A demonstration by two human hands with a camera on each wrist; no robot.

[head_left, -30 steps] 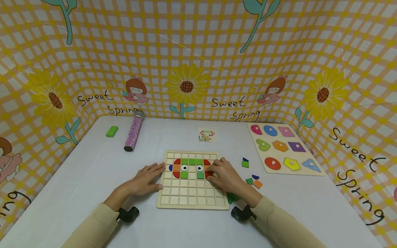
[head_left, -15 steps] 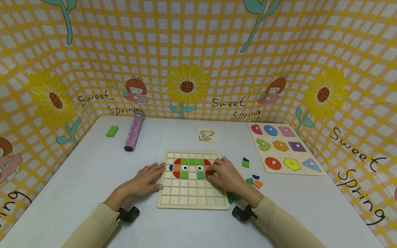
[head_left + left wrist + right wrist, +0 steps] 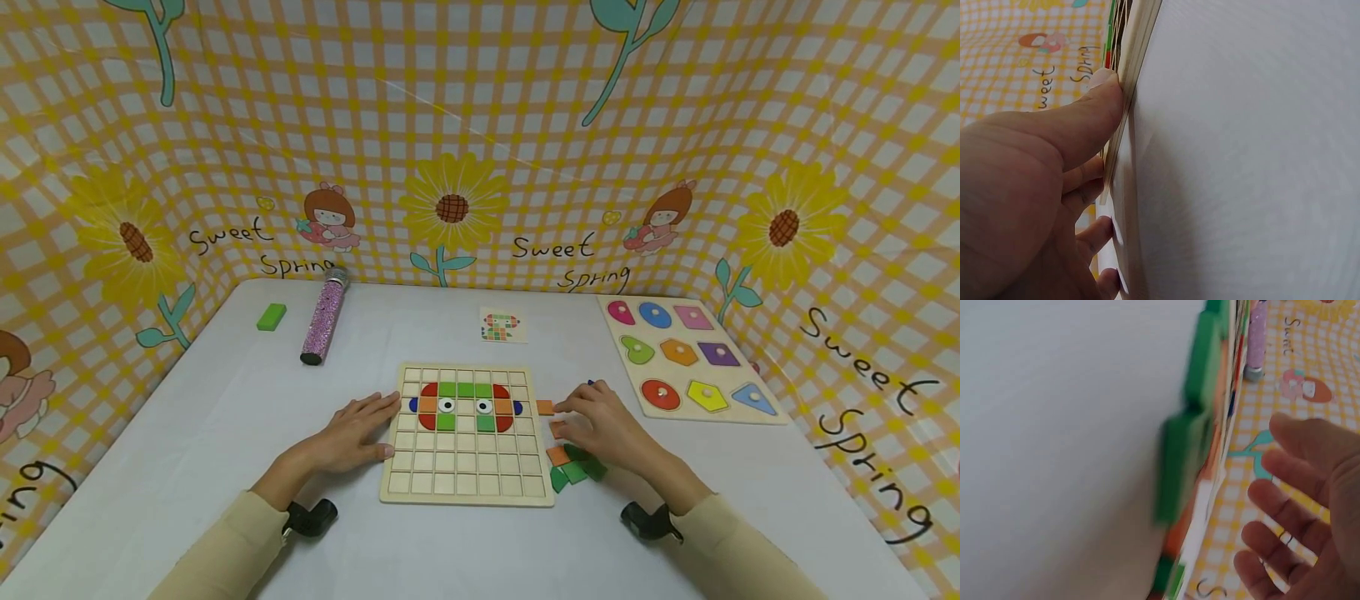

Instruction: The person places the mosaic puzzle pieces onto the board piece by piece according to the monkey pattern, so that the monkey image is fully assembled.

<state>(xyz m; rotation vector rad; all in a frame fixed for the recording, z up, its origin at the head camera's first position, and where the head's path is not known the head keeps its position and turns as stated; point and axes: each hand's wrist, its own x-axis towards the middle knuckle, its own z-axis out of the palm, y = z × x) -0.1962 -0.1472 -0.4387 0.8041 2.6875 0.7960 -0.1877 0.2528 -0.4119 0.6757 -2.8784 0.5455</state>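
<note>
A wooden grid board [image 3: 467, 463] lies in the middle of the table in the head view. Red, green, orange and blue tiles and two eye tiles form a head shape in its upper rows, with a blue half-round tile [image 3: 518, 407] at the right end. My left hand [image 3: 351, 437] rests at the board's left edge, its thumb [image 3: 1102, 103] and fingertips touching the rim. Right of the board, my right hand [image 3: 606, 425] hovers over loose tiles, fingertips near an orange square tile [image 3: 545, 407]. Nothing shows between its loosely bent fingers [image 3: 1282, 503].
Green tiles [image 3: 574, 472] and another orange tile [image 3: 558, 456] lie by the board's lower right corner. Behind the board is a small picture card [image 3: 503, 325]. A shape puzzle [image 3: 663, 375] lies at right; a glittery pink microphone [image 3: 323, 323] and green block [image 3: 272, 317] stand at left.
My right hand has lifted off the board and moved right to the loose tiles, uncovering the blue half-round tile. The left hand has stayed at the board's edge.
</note>
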